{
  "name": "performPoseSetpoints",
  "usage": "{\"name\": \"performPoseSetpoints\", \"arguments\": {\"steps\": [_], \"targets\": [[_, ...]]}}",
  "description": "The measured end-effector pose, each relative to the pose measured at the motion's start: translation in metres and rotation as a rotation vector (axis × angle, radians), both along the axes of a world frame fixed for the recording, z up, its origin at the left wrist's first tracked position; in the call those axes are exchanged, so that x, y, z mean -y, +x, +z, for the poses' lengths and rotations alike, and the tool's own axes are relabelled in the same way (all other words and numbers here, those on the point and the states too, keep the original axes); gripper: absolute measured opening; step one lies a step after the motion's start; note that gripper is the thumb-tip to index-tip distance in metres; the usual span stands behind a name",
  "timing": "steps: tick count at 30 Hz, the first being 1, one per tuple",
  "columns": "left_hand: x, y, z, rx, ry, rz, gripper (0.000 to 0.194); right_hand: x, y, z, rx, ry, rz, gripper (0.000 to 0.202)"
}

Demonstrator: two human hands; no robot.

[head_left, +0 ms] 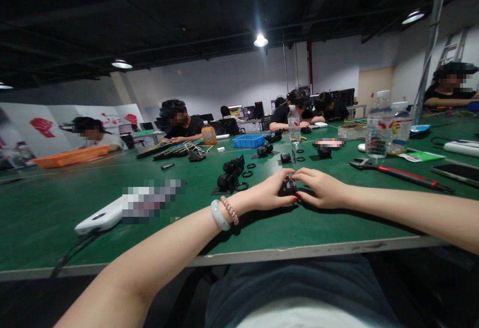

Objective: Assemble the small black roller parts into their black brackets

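My left hand (270, 190) and my right hand (322, 188) meet low over the green table (254, 236), near its front edge. Between them is a small black round part (288, 186), gripped from both sides by curled fingers and thumbs. Fingers cover much of it, so its exact kind is unclear. Left of my hands stand similar black parts (228, 176) on flat black bases. Several black rings (247, 174) lie beside them. Farther back is another black part (285, 158) with a flat plate.
Red-handled pliers (396, 171), clear plastic bottles (378, 128) and a phone (456, 172) lie or stand to the right. A white device (107, 213) with a cable lies left. Behind are a blue tray (248, 141), an orange tray (71, 156) and bundled wires. Several people sit around.
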State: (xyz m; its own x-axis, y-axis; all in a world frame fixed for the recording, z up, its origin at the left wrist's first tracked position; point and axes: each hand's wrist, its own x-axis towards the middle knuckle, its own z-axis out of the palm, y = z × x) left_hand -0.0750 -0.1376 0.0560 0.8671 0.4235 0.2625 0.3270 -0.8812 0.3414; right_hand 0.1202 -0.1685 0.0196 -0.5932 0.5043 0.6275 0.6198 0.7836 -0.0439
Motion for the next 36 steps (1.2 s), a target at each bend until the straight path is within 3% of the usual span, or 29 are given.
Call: {"name": "performPoseSetpoints", "arguments": {"steps": [36], "targets": [[0.0004,-0.0005,0.0009,-0.016,0.007,0.005,0.055,-0.0008,-0.0006,0.0,0.029,-0.047,-0.024,0.032]]}}
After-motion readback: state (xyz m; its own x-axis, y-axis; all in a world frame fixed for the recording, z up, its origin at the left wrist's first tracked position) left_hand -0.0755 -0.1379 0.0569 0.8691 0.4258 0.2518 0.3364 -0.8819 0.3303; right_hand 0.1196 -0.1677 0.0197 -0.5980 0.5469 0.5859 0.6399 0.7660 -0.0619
